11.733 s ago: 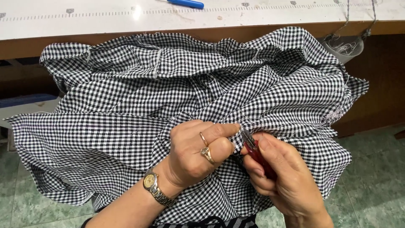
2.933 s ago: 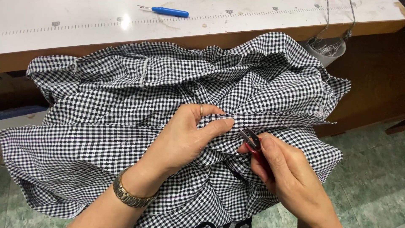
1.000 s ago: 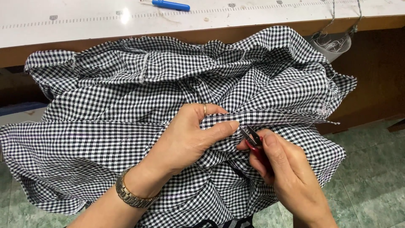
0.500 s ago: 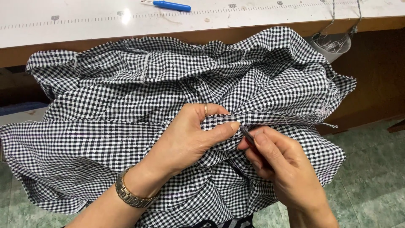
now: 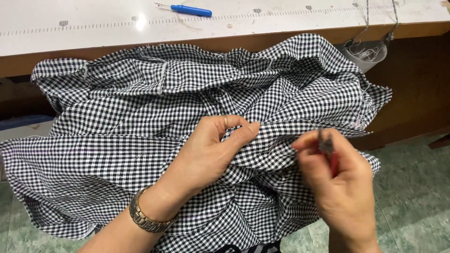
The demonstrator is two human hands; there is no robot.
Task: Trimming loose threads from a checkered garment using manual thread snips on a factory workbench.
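Left hand [image 5: 213, 152] pinches a fold of gingham garment [image 5: 140, 122], keeping the seam taut; right hand [image 5: 340, 182], blurred, closed around red-handled thread snips [image 5: 328, 150] beside that fold.

White worktable [image 5: 281, 21]: blue seam ripper [image 5: 190, 9] lying near far edge.

Right hand [image 5: 340, 187] motion-blurred; the small red-handled tool [image 5: 329, 151] in its fingers smeared, tip shape unreadable. Checked fabric [image 5: 140, 117] runs off the left and bottom edges, hiding the lap beneath. Left hand [image 5: 211, 150] fingertips buried in a fold; forearm cut by bottom edge.
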